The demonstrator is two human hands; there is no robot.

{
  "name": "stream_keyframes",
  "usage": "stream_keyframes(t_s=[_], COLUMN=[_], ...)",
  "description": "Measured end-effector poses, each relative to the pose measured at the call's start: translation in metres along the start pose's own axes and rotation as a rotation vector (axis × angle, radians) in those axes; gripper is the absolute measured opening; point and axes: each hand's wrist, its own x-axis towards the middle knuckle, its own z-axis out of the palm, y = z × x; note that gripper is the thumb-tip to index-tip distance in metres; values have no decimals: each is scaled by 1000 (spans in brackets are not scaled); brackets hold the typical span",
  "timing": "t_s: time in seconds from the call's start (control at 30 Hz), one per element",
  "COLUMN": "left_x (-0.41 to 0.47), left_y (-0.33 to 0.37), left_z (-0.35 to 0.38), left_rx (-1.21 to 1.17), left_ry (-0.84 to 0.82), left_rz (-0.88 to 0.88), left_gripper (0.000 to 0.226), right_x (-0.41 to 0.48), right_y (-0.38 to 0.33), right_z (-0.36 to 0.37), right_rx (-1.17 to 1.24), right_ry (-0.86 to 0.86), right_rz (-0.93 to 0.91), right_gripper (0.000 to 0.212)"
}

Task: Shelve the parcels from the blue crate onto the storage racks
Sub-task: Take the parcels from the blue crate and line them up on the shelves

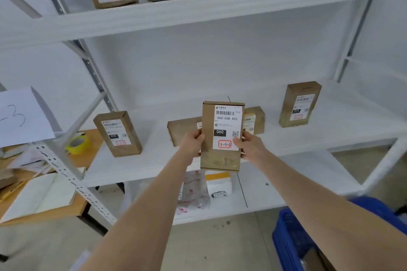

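One parcel (pixel 222 136) gripped upright between left hand (pixel 193 142) and right hand (pixel 251 145); four parcels on shelf (pixel 330 121).

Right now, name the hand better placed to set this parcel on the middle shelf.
Right, though narrowly. Both hands hold the parcel: the left hand on its left edge, the right hand on its right. Bare middle shelf lies to the right, toward the upright box.
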Motion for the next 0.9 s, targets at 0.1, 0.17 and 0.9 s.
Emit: stream_keyframes(t_s=[0.1,0.17,0.9], left_x=[7,13,42], left_y=[-6,-7,54], left_z=[13,22,237], left_rx=[9,12,-43], left_ry=[-27,-48,-9], left_rz=[-12,-17,-12], left_gripper=[36,37,40], right_x=[3,6,85], right_y=[10,14,-2], right_z=[-13,-20,-237], right_rx=[-51,-57,-140], right_ry=[20,43,19], right_rz=[3,8,-22], right_gripper=[35,36,34])
